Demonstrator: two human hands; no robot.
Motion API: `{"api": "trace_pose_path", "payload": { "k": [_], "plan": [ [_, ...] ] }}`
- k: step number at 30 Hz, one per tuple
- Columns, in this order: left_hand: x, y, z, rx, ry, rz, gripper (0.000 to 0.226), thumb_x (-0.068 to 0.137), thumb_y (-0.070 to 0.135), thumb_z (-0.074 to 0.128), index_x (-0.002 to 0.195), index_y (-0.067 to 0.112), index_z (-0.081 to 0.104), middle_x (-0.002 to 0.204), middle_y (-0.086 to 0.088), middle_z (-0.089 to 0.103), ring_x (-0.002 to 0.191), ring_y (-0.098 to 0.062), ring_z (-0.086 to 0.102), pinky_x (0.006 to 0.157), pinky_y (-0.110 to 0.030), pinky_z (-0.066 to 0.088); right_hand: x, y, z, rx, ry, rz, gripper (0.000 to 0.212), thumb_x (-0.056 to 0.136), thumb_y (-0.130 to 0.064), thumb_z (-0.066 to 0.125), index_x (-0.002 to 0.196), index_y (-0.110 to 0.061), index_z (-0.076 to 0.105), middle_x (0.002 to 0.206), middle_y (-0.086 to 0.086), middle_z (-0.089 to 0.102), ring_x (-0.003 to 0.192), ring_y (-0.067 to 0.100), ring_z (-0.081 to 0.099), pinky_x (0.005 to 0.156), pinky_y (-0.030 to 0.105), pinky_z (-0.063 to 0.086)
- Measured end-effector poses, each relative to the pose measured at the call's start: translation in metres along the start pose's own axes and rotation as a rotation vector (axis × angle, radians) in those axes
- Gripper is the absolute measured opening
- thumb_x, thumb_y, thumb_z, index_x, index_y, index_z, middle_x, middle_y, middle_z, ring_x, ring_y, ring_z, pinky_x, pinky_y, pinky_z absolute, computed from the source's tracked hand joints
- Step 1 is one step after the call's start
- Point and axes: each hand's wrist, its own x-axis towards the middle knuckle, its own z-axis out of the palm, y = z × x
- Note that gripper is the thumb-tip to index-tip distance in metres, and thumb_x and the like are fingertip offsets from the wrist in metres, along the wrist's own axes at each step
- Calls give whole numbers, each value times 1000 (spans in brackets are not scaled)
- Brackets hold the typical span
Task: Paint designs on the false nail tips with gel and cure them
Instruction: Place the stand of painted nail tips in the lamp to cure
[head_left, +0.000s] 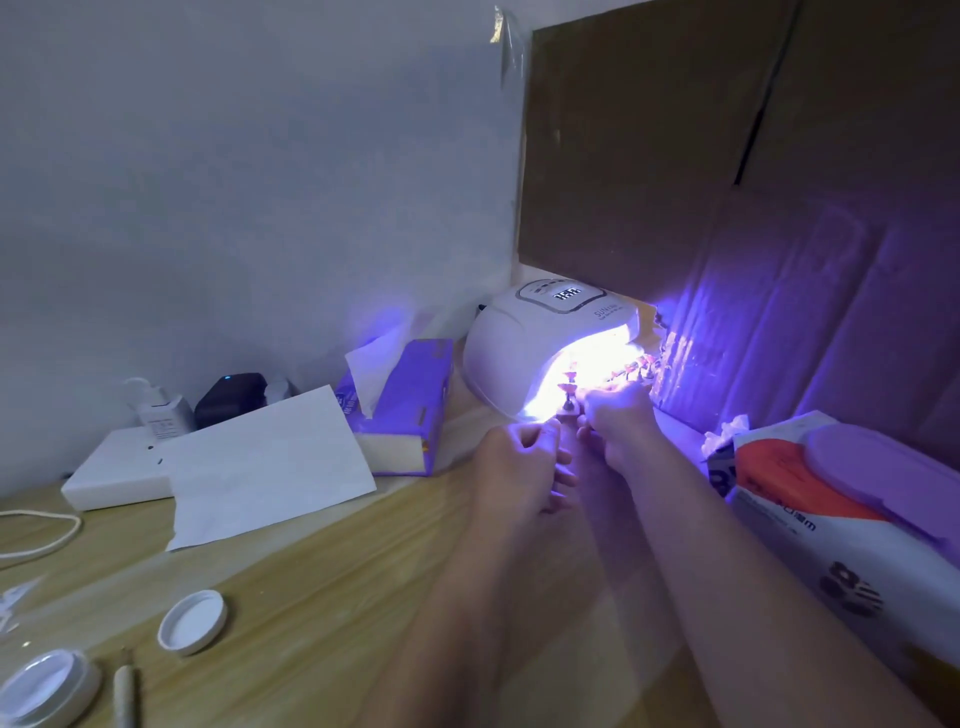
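Note:
A white curing lamp (524, 338) glows violet at the back of the wooden table, its display lit. A row of nail tips on small stands (631, 370) sits in its bright mouth, with two more stands (566, 397) at the front edge. Both hands reach to that opening. My left hand (514, 467) has its fingers curled at the lamp's front edge; glare hides what it grips. My right hand (618, 410) curls over the stands at the mouth, and I cannot make out its fingertips.
A purple tissue box (410, 410) stands left of the lamp, with a white sheet (265, 467) and white box (114, 467) further left. A wipes pack (841, 499) lies right. Near me are a white lid (192, 621), a gel pot (44, 686) and a thin tool (123, 691). Cardboard (727, 182) rises behind.

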Motion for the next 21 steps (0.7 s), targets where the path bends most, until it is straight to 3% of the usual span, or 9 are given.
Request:
{"api": "trace_pose_path", "payload": {
  "k": [3, 7, 9, 11, 14, 15, 17, 19, 21],
  "plan": [
    [0, 0, 1, -5, -14, 7, 32, 95, 16, 46, 65, 12, 54, 55, 2, 56, 32, -4, 48, 35, -17, 40, 8, -8, 9, 25, 94, 3, 7, 85, 4, 51, 80, 4, 56, 61, 14, 51, 32, 12, 48, 33, 15, 36],
    [2, -3, 2, -13, -26, 0, 30, 96, 16, 45, 67, 14, 55, 43, 7, 56, 31, -6, 48, 37, -18, 40, 8, -12, 17, 123, 138, -25, 15, 90, -3, 54, 76, 1, 58, 30, -6, 48, 20, 3, 43, 26, 12, 36],
    [3, -3, 2, -24, -32, 1, 28, 96, 15, 45, 69, 16, 54, 53, 5, 57, 33, -5, 50, 38, -18, 41, 5, -9, 19, 101, 137, -74, 21, 91, 2, 48, 70, -3, 48, 50, -4, 55, 45, 11, 61, 50, 9, 49],
    [3, -4, 3, -39, -36, 6, 28, 96, 13, 44, 70, 18, 53, 62, 1, 57, 34, -3, 51, 37, -18, 42, 7, -3, 17, 126, 112, -94, 30, 89, 6, 42, 63, -8, 37, 70, 7, 55, 73, 27, 62, 78, 30, 54],
    [2, -4, 2, -64, -39, 11, 26, 96, 12, 44, 73, 19, 54, 66, -1, 55, 36, -3, 52, 35, -16, 41, 0, 5, 13, 229, 59, -133, 22, 88, 5, 33, 77, -9, 45, 75, 5, 48, 64, 18, 46, 61, 25, 41],
    [2, -5, 2, -65, -44, 13, 25, 95, 11, 43, 74, 20, 54, 66, -1, 55, 36, -2, 53, 36, -16, 41, -6, 7, 12, 284, 107, -191, 25, 89, 4, 31, 85, -9, 53, 78, 6, 53, 64, 16, 50, 62, 25, 41],
    [2, -5, 2, -57, -48, 18, 25, 95, 11, 42, 75, 19, 54, 67, -1, 55, 36, -2, 53, 36, -17, 43, -20, 7, 10, 331, 295, -394, 29, 88, -1, 33, 75, -15, 54, 73, 1, 57, 63, 9, 55, 64, 26, 41],
    [3, -5, 3, -59, -33, 9, 22, 95, 10, 42, 79, 16, 56, 68, -2, 54, 36, -4, 51, 36, -17, 45, -32, -7, 9, 154, 393, -668, 25, 87, -8, 36, 72, -20, 53, 74, -6, 57, 71, 7, 52, 63, 20, 39],
    [4, -5, 3, -87, -19, -8, 19, 95, 10, 42, 85, 16, 57, 70, -3, 53, 42, -10, 51, 36, -18, 45, -30, -28, 10, -165, 335, -855, 28, 89, -7, 37, 91, -16, 63, 96, 2, 60, 94, 18, 53, 76, 25, 42]
  ]
}}
